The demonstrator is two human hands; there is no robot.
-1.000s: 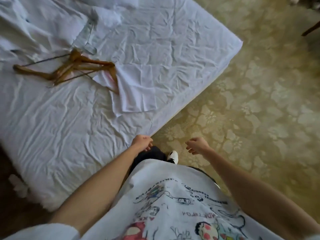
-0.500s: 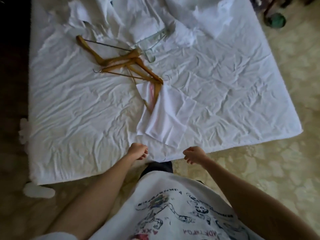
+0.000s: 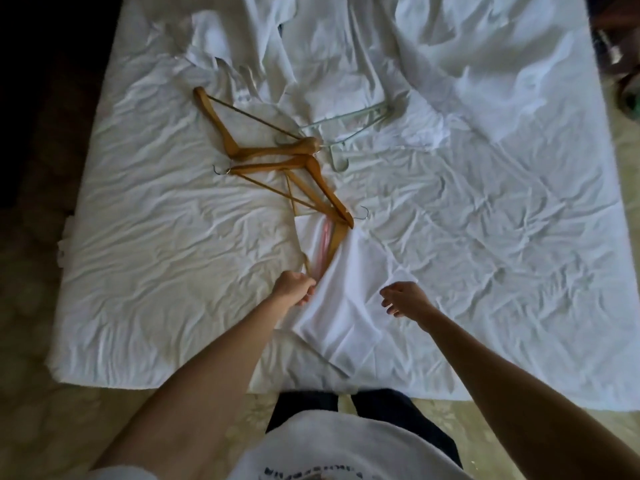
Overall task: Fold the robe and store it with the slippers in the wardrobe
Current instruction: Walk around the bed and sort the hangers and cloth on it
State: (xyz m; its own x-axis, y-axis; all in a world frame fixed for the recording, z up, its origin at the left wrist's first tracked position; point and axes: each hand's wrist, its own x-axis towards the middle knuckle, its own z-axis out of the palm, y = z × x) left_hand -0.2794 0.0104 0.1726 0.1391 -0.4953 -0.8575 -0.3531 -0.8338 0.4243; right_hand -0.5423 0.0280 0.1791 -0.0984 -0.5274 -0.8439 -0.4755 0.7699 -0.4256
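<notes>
A person's left hand (image 3: 294, 287) curls around the edge of a white garment (image 3: 346, 299) on the bed (image 3: 502, 254), seemingly the robe, ready to lift it, while the right hand (image 3: 403, 299) hovers loosely open nearby.

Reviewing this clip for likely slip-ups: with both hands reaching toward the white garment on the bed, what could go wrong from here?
1. The white garment lies over a wooden hanger; lifting it may drag the tangled hangers along.
2. The left hand seems curled at the garment's edge beside a hanger bar; it may grab wood with cloth.
3. The right hand is open above the cloth; a one-sided pull could bunch it.
</notes>
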